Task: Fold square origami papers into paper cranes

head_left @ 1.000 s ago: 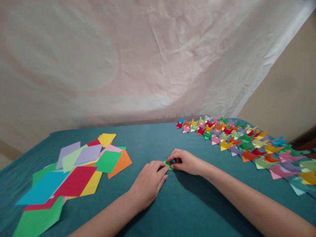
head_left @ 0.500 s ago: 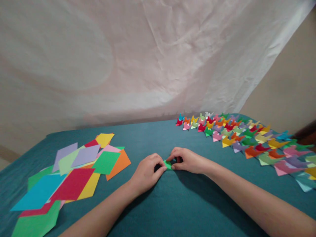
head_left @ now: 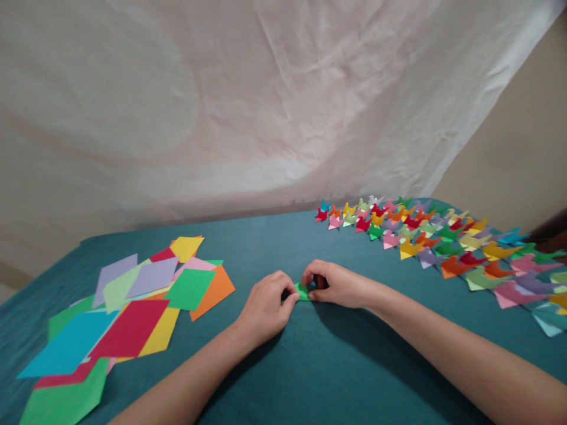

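A small folded green paper lies on the teal tablecloth in the middle of the table. My left hand pinches its left end with curled fingers. My right hand pinches its right end, fingers bent over it. Most of the paper is hidden between the fingertips.
A loose pile of flat coloured paper squares lies at the left. Rows of several small folded paper figures in many colours cover the right side of the table. A creased white sheet hangs behind the table.
My left hand has risen from lying flat to a pinch on the green paper's left end. Both hands have closed in on the paper. The view has shifted slightly.
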`<state>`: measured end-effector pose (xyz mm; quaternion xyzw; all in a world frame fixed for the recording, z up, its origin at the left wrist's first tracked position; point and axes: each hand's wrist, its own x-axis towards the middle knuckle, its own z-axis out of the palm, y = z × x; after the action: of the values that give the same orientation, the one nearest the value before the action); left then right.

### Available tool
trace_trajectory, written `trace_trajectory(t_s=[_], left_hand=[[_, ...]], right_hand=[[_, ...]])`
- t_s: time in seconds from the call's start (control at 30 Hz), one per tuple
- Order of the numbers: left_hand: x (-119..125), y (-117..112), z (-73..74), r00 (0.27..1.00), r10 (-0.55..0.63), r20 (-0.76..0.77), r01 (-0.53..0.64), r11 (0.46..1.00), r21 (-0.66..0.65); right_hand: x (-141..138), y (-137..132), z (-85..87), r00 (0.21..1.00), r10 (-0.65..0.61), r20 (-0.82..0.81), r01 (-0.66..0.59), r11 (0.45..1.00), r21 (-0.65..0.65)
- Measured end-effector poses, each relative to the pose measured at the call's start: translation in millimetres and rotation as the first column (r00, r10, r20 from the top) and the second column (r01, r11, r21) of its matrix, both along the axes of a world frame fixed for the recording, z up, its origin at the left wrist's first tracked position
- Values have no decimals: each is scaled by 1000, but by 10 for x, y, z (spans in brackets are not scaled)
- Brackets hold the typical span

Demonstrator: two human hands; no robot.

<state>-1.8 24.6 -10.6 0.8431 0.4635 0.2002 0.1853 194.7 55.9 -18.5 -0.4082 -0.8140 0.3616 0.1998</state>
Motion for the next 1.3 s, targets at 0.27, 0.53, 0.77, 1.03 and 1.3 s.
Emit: trace_trajectory(t_s=[0.27,0.53,0.77,1.03,1.3], left_hand=[[25,1,-7,999,33,-25,-32,999,10],[25,5,-26,999,39,-33,-39,999,10],[36,-1,-9,998,38,-41,-37,999,16],[46,1,11,998,44,-41,-44,999,8],[37,7,1,999,50,21,-50,999,-15]], right_hand=[[18,-11,10,997,28,67,-30,999,20],[20,-41,25,996,43,83,-49,996,73],[-3,-66,61,994,10,106,-18,997,78],[-20,-87,56,993,-11,120,-2,994,110],[-29,-79,30,993,-15,118,2,994,110]])
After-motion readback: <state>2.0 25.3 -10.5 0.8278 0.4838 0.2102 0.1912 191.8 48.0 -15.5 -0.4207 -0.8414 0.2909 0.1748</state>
